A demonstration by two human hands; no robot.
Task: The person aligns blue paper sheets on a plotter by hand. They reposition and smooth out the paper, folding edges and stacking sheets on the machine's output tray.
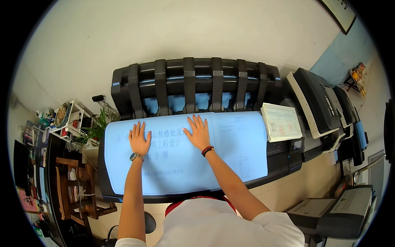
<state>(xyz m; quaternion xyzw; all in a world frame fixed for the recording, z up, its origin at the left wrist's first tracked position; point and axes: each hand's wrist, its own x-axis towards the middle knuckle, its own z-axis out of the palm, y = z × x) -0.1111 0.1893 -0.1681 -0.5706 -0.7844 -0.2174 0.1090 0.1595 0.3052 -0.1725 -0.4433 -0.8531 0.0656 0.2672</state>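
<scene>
A large blue printed sheet [181,181] lies over the top of a wide black large-format printer [284,160]. My left hand [140,140] rests palm down on the sheet's left part, fingers spread, a watch at the wrist. Near the middle of the sheet's far edge, my right hand [199,133] also lies flat with fingers apart and a dark red beaded bracelet on the wrist. Both palms touch the paper; neither grasps it. A vertical line runs down the sheet right of my right hand. Behind it stands the printer's black slatted rack [189,84].
A stack of printed papers [282,122] sits on the printer's right end. Farther right stands a black-and-white copier [314,103], with another machine [341,214] at lower right. At left are a potted plant [101,125], a white shelf [74,119] and a wooden chair [72,189].
</scene>
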